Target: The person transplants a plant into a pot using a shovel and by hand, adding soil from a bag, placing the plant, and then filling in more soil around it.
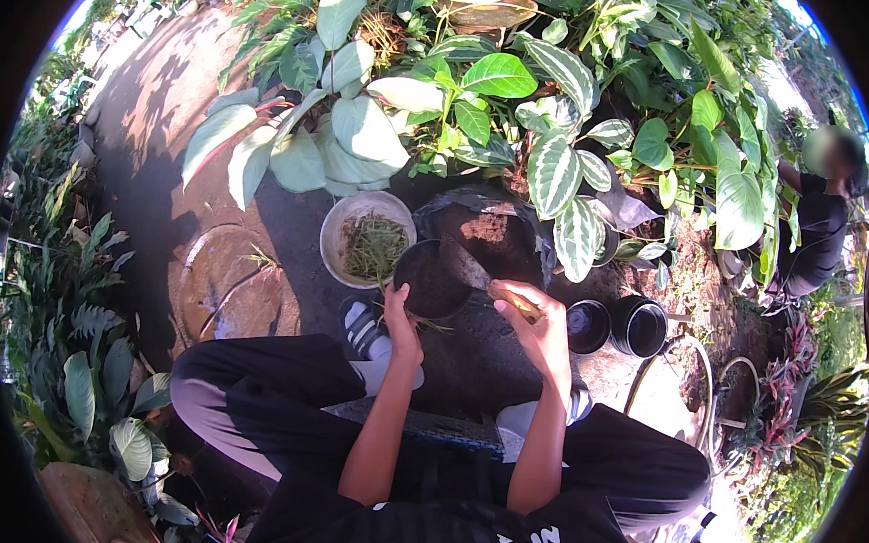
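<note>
My left hand (402,322) grips the near left rim of a black plastic plant pot (423,278), which is tilted and dark inside. In my right hand (540,331) is the wooden handle of a hand trowel (469,264). The trowel's soil-smeared metal blade points up and left over the pot's right side. Just beyond the pot, a black plastic bag or sack (436,213) lies open around brown soil (486,230). A pale round bowl (328,232) with green grass clippings (374,248) stands left of the sack.
Several black pots, some nested (639,326), stand to my right. Leafy potted plants (367,136) overhang the far side. A round stone slab (229,286) lies left, and a pale hose (707,374) curves at right. A person in dark clothes (812,234) is at far right.
</note>
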`<state>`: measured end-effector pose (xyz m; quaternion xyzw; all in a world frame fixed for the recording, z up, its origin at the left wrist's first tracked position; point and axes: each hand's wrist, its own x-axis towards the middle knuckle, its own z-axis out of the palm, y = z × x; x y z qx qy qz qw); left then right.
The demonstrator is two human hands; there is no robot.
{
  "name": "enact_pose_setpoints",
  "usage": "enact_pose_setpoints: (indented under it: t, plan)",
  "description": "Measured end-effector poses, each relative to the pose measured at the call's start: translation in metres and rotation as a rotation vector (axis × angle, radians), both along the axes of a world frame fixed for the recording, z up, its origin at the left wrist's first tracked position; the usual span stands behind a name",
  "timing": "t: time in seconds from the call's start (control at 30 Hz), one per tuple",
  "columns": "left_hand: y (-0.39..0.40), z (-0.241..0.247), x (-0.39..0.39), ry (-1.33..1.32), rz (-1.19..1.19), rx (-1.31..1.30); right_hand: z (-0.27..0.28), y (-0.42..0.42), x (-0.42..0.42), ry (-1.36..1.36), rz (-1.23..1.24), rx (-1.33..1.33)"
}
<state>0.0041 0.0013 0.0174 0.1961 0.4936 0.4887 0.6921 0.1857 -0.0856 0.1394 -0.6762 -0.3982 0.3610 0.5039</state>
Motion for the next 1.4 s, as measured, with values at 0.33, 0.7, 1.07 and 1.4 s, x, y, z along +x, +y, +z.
enact_pose_setpoints:
  t: [0.33,0.7,1.07,1.4]
  plan:
    - [-0.003,-0.008,0.003,-0.031,-0.131,0.008,-0.004,0.004,-0.010,0.030,-0.034,0.019]
    - [-0.005,-0.010,0.002,-0.034,-0.168,0.018,-0.004,-0.004,-0.010,0.090,-0.100,0.039]
    - [-0.007,-0.006,0.004,-0.045,-0.170,0.005,0.002,-0.001,-0.013,-0.075,-0.055,0.017]
    - [-0.001,-0.022,-0.005,-0.017,-0.013,0.018,-0.019,-0.010,0.014,0.089,-0.498,0.174]
